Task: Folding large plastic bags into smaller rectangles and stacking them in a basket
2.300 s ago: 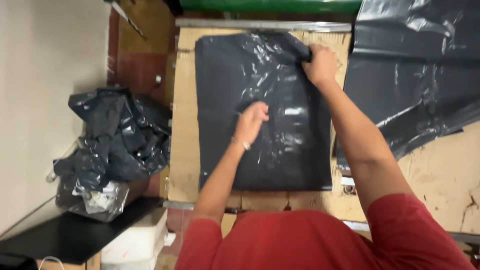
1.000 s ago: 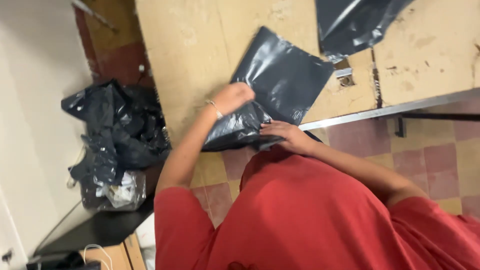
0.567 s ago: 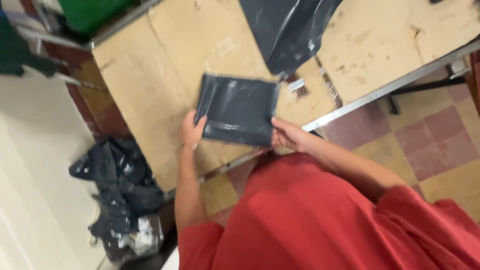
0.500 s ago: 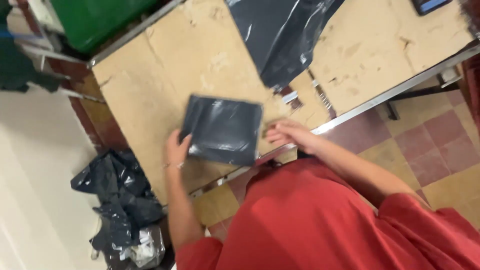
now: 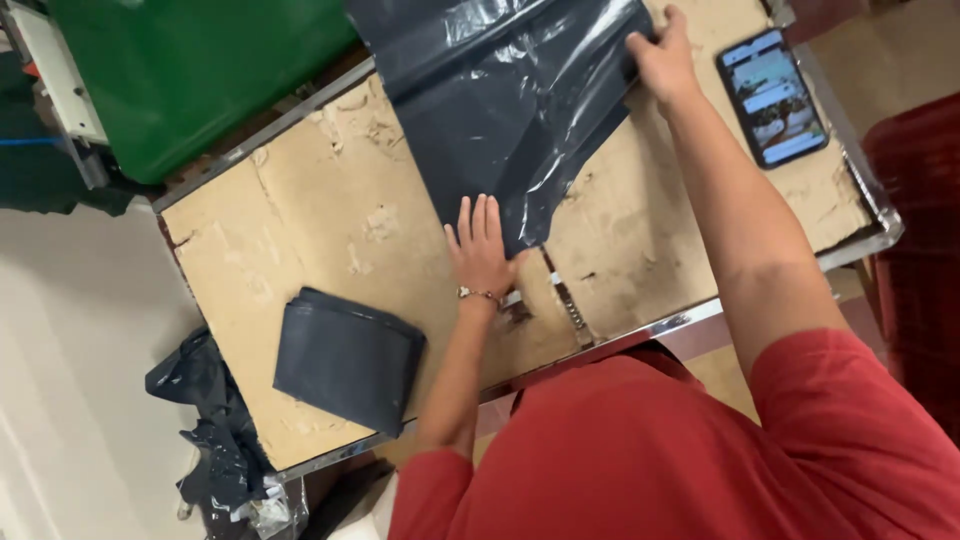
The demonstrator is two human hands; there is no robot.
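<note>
We counted one spread black plastic bag [image 5: 510, 110], one folded black bag [image 5: 347, 358] lower left of our left hand [image 5: 482, 250], one phone [image 5: 776, 96] beside our right hand [image 5: 662, 60], left fingers [image 5: 478, 215] flat and together on the spread bag's lower edge, right fingers clamped on its far corner, all on the worn counter [image 5: 320, 220].

A worn table [image 5: 300, 230] fills the middle of the view. A folded bag [image 5: 347, 357] lies near its front-left corner, just inside the metal edge rail [image 5: 640, 335]. An unfolded plastic sheet [image 5: 500, 100] lies spread over the far centre. The left hand [image 5: 482, 248] rests flat on the sheet's near corner; the right hand [image 5: 662, 62] touches its far right edge. A phone [image 5: 774, 96] lies on the table right of that hand. A bin [image 5: 190, 70] stands behind the table's far-left side. Crumpled bags [image 5: 215, 430] lie on the floor left of the table's front corner.
</note>
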